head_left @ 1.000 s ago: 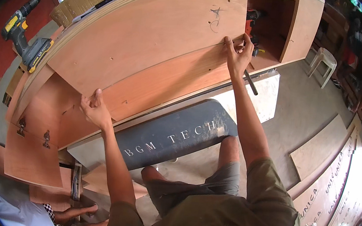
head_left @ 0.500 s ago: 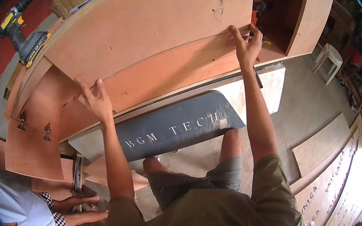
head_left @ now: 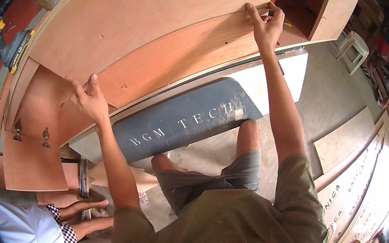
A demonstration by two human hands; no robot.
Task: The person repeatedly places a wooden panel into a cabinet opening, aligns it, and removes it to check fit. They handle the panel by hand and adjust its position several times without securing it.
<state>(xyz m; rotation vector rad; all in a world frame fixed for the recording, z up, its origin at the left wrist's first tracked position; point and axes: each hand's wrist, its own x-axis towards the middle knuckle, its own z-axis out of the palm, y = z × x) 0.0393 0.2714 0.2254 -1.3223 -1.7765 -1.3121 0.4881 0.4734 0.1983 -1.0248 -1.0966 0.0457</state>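
A broad plywood panel lies against the long wooden cabinet, with a strip of the cabinet showing below the panel's near edge. My left hand is at the panel's near left corner, thumb and fingers closed about its edge. At the right end, my right hand pinches the near right corner between thumb and fingers. Some fingertips of both hands are hidden behind the panel. Beside my left hand is an open compartment, its hanging door fitted with two metal hinges.
A cordless drill sits beyond the cabinet's left end. A dark lettered board stands between my knees and the cabinet. At right are a white stool and plywood sheets. Another person is at lower left.
The view has shifted, so the cabinet and panel appear higher and further left. Both hands stay at the same panel corners, and the panel shows no clear movement against the cabinet.
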